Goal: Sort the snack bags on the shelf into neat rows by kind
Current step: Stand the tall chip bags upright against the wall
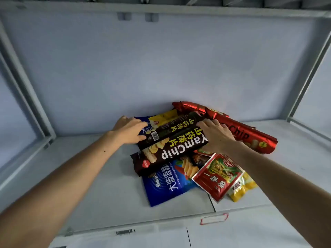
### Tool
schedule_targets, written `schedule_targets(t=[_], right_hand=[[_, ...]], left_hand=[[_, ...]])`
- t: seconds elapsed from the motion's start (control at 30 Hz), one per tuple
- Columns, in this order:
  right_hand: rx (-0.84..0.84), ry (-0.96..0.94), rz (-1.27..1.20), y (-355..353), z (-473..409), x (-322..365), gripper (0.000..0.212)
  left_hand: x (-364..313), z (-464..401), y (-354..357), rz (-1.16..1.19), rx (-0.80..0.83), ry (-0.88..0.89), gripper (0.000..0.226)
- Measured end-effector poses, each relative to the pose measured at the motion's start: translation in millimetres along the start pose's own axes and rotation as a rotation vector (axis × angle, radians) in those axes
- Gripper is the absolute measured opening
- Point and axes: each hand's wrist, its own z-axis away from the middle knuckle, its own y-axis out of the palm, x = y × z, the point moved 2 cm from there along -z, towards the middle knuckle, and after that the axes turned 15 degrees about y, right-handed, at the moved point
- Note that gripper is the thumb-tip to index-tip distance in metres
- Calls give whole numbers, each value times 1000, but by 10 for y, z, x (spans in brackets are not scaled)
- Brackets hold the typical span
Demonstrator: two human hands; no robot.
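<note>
Shelf (89, 176) (grey): both hands, left (129, 130) and right (215, 136), grip dark YamChip packs (172, 145) atop bags.

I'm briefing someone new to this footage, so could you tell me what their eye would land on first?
A jumbled heap of snack bags at the middle of the grey shelf, topped by two dark YamChip packs. The left hand and right hand touch their ends. Long red packs lie behind, a blue bag in front.
</note>
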Motion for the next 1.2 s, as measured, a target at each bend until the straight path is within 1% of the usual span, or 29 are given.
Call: schedule_targets(t=[0.07, 0.13, 0.2, 0.27, 0.4, 0.5, 0.6, 0.7, 0.87, 1.0, 1.1, 1.2], right_hand=[[35, -92, 109, 56, -134, 54, 104], [75, -142, 197, 134, -257, 80, 108], [76, -178, 248, 218, -370, 103, 108], [60, -202, 274, 274, -395, 94, 105], [53, -258, 316, 390, -410, -17, 103], [86, -250, 288, 435, -411, -111, 111], [141, -220, 257, 443, -415, -134, 117], [165, -195, 242, 442, -419, -126, 117], [133, -185, 231, 412, -461, -115, 115], [69, -196, 244, 346, -555, -48, 109], [41, -219, 234, 210, -637, 76, 103], [17, -240, 181, 6, -668, 255, 97]], left_hand=[[9, -157, 53, -14, 35, 14, 50], [-10, -321, 142, -12, 52, 46, 50], [-12, -486, 243, 14, 72, 78, 51], [6, -628, 353, 45, 91, 93, 56], [-4, -875, 563, 195, 164, 105, 69], [-7, -979, 648, 283, 201, 91, 78], [37, -1029, 739, 436, 225, 71, 90], [72, -1032, 832, 583, 247, 18, 91], [191, -953, 923, 753, 140, -47, 84], [384, -756, 991, 974, 18, -106, 95], [519, -526, 1006, 1180, -91, -129, 81], [637, -188, 1040, 1326, -186, -196, 82]])
